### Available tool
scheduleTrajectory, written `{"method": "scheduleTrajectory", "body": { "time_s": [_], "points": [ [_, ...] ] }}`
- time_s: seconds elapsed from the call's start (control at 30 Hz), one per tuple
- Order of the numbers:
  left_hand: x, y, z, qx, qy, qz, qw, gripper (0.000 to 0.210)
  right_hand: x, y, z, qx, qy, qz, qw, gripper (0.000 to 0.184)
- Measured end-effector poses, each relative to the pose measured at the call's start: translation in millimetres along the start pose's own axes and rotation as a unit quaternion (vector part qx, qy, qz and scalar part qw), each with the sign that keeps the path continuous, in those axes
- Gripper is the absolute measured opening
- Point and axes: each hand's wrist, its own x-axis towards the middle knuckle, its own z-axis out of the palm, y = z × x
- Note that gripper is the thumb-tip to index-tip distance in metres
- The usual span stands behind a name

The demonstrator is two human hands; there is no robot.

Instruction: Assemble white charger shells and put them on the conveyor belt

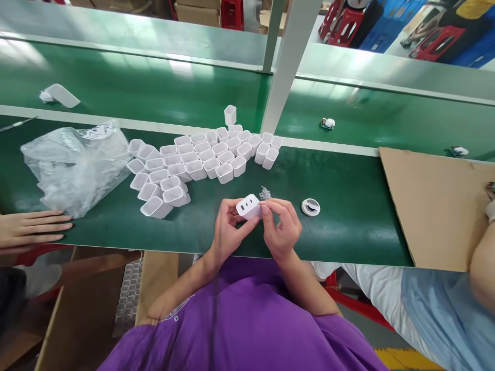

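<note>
My left hand [228, 226] is closed around a white charger housing [248, 207], its face with several dark port slots tilted up. Thumb and forefinger of my right hand [283, 226] pinch together at the charger housing's right side; whatever is between the fingertips is too small to make out. Just beyond the hands lies a little heap of small clear pieces [265, 193]. Farther back and to the left, many open white plastic casings [193, 157] stand close together. To the right of my right hand sits a round white object [310, 207] with a dark centre.
A crumpled clear plastic bag [77, 165] lies left, near another person's hand [34, 226]. Cardboard [433, 211] covers the right part of the green bench [348, 232]. A pale post [292, 62] rises behind the casings. Small assemblies [328, 123] rest on the far green strip.
</note>
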Motion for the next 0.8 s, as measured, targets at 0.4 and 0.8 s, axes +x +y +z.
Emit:
{"method": "scheduleTrajectory", "body": {
  "time_s": [0.4, 0.8],
  "points": [
    [-0.8, -0.9, -0.9, 0.062, -0.007, 0.02, 0.998, 0.042, -1.9, 1.2, 0.7, -0.012, 0.003, -0.027, 1.0, 0.017],
    [-3.1, 0.7, -0.4, 0.093, 0.013, 0.049, 0.994, 0.041, -2.0, 0.3, -2.5, -0.038, -0.006, -0.031, 0.999, 0.02]
  ]
}}
